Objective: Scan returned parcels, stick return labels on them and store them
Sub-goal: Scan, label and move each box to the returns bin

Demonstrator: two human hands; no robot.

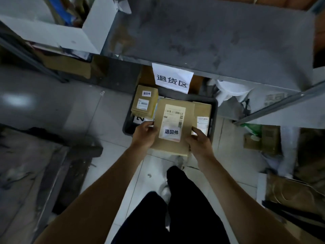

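A flat brown cardboard parcel (173,125) bears a barcode shipping label and a white return sticker (171,132). My left hand (145,135) grips its left edge and my right hand (200,142) grips its right edge, holding it over the front of a dark plastic bin (213,110) on the floor. Inside the bin sit a smaller brown parcel (145,101) with its own return sticker at the left and another brown box (203,111) at the right, partly hidden by the held parcel.
A grey metal shelf (211,36) overhangs the bin, with a white paper sign (173,78) hanging from its edge. A white open box (66,27) stands at the upper left. Cardboard and bags lie at the right (269,140). My legs (175,208) stand on the pale tiled floor.
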